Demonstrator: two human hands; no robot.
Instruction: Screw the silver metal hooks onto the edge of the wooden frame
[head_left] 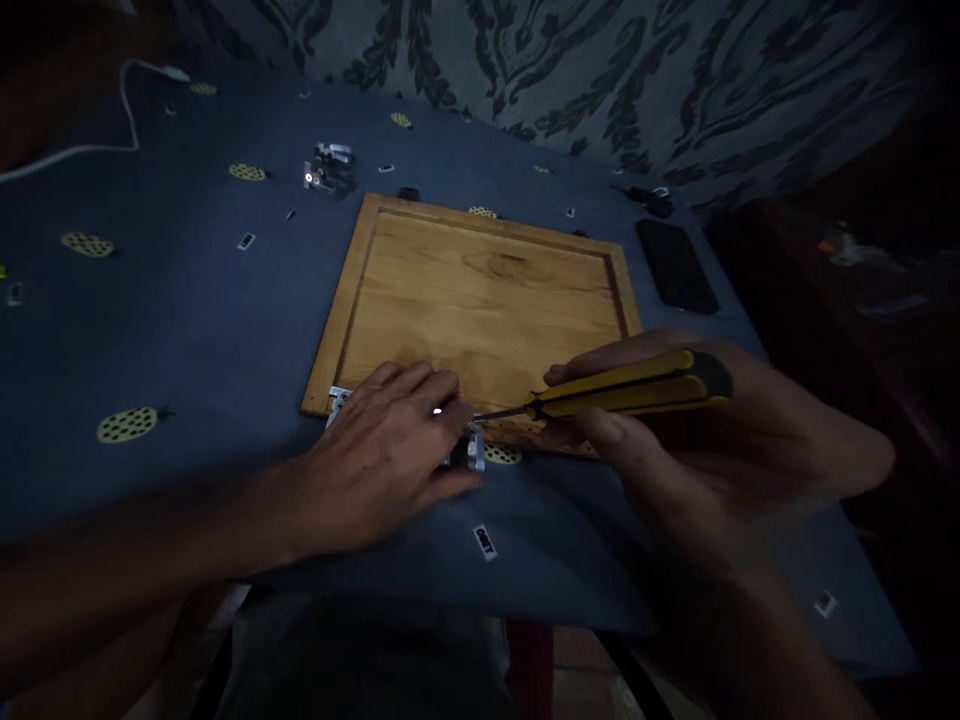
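A framed wooden cabinet door (480,300) lies flat on the table. My left hand (386,445) rests over its near edge, fingers curled around a silver metal hinge (476,450) and thumb below it. Most of that hinge is hidden under the hand. Another bit of silver metal (339,394) shows at the door's near left corner, partly covered by the same hand. My right hand (690,470) is closed around the yellow and black handle of a screwdriver (626,388). The screwdriver lies almost level, its shaft pointing left and its tip at the hinge beside my left fingers.
Beyond the door's far left corner sits more silver hinge hardware (328,168), with a small screw-like piece (291,214) nearby. A black phone (676,265) lies right of the door. Dark keys or a similar item (651,198) sit behind it. A white cable (133,110) crosses the far left.
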